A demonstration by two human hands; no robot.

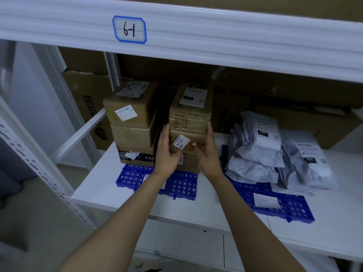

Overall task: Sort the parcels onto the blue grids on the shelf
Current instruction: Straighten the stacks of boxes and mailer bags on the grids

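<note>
Pressing the labelled parcel [196, 139] at frame centre between left hand [166, 154] and right hand [210, 154], fingers straight along its sides, thumbs possibly touching its front. Sitting mid-stack on the left blue grid [180, 186], under a taped box [189, 114]. Lying heaped on the right blue grid [294, 209], right of centre: grey mailer bags [255, 154].

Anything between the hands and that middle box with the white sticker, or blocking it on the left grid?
Nothing visible. The left hand and right hand flank the stickered box, fingers flat on its sides. It sits stacked on the left blue grid, with a taped box resting on top.
</note>
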